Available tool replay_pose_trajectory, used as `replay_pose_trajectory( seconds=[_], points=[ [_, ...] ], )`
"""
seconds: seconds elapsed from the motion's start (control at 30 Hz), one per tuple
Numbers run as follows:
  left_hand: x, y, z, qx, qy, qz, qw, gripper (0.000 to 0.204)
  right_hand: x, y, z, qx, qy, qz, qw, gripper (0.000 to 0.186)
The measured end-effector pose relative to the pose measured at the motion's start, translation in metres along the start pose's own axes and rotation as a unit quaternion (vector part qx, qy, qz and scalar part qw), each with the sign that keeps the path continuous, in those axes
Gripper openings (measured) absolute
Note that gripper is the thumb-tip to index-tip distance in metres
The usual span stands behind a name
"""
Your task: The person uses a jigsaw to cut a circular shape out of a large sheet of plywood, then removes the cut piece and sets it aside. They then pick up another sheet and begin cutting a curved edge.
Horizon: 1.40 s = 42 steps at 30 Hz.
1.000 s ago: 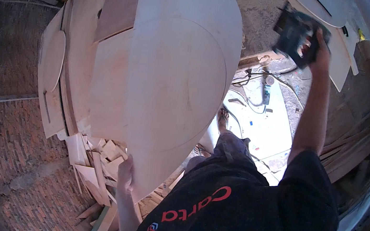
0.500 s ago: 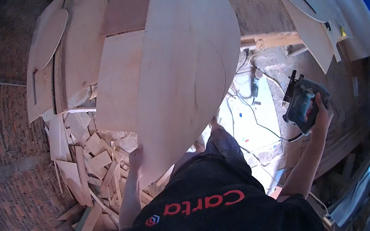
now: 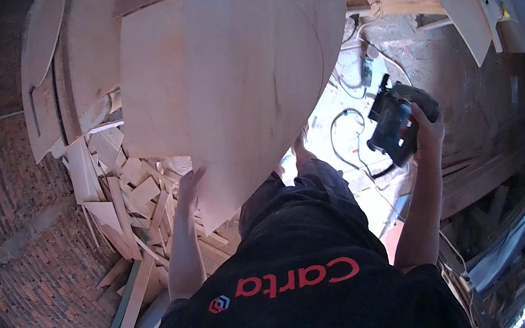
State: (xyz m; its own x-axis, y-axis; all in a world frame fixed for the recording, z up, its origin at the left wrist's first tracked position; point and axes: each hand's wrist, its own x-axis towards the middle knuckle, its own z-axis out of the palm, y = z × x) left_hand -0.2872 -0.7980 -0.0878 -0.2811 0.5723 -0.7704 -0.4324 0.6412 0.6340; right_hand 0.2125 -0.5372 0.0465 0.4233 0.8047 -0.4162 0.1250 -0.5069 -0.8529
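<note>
My right hand (image 3: 428, 130) is wrapped round the handle of a dark teal and black jigsaw (image 3: 389, 125), held up in the air to the right with its cord hanging below. On the left, my left hand (image 3: 190, 185) grips the near edge of a large pale plywood sheet (image 3: 240, 85); its fingertips are partly hidden by the board. The sheet has a curved right edge and a thin curved line drawn near that edge. A squarish plywood piece (image 3: 152, 78) lies against the sheet's left side.
Wood offcuts (image 3: 148, 194) are heaped on the floor at the left, beside a brick wall (image 3: 4, 192). Cables (image 3: 344, 125) loop over the brightly lit floor between the sheet and the jigsaw. More boards (image 3: 39, 53) lean at the far left. A wooden beam (image 3: 397, 5) runs across the back.
The jigsaw in my right hand has moved left and slightly up in view. My left hand still grips the sheet; the whole scene has shifted upward and left as the view tilted.
</note>
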Motion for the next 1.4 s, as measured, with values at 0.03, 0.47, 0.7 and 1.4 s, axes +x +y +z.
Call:
replay_pose_trajectory(
  seconds=[0.03, 0.47, 0.7, 1.4],
  points=[
    [-0.002, 0.012, 0.014, 0.005, 0.014, -0.031, 0.999, 0.051, -0.010, -0.002, 0.003, -0.011, -0.026, 0.029, 0.999, 0.045],
    [0.010, 0.044, 0.049, 0.149, 0.057, 0.088, 0.983, 0.048, -0.165, -0.016, 0.087, 0.055, -0.046, 0.005, 0.997, 0.068],
    [0.008, 0.041, 0.052, 0.211, 0.087, 0.127, 0.965, 0.050, -0.188, -0.015, 0.127, 0.009, -0.049, -0.012, 0.999, 0.064],
    [0.009, 0.021, 0.036, 0.271, 0.109, 0.065, 0.954, 0.054, -0.181, -0.030, 0.137, -0.023, -0.064, 0.041, 0.997, 0.064]
  ],
)
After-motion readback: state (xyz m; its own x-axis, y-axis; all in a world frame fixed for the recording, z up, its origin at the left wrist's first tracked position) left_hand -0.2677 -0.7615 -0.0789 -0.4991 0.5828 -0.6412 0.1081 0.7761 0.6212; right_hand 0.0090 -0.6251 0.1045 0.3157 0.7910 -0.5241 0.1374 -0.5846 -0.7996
